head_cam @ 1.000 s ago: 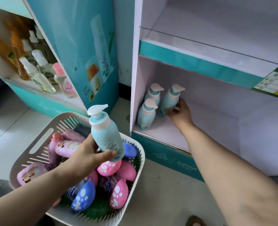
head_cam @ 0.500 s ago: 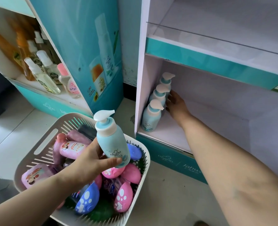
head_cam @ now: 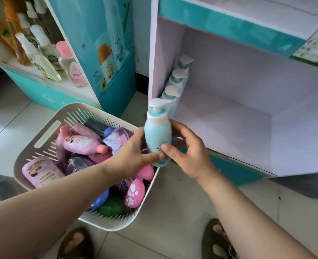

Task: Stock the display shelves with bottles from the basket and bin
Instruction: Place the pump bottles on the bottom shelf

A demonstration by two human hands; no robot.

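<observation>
A light blue pump bottle (head_cam: 157,134) with a white pump head is held upright between both hands, just in front of the low shelf (head_cam: 219,118). My left hand (head_cam: 134,156) grips its lower left side. My right hand (head_cam: 188,152) wraps its right side, thumb on the label. Three matching blue pump bottles (head_cam: 175,85) stand in a row against the shelf's left wall. Below my left arm, the white slatted basket (head_cam: 42,135) on the floor holds several pink, purple and blue bottles.
A second teal display stand (head_cam: 83,58) at the left carries clear and pink bottles (head_cam: 48,57) on its shelf. An upper shelf edge (head_cam: 229,21) overhangs the low shelf. My two sandalled feet (head_cam: 218,240) rest on the tiled floor near the basket.
My right hand left the shelved bottles and came back to the bottle in my left hand. My left hand carried that bottle rightward toward the shelf. The camera tilted down.
</observation>
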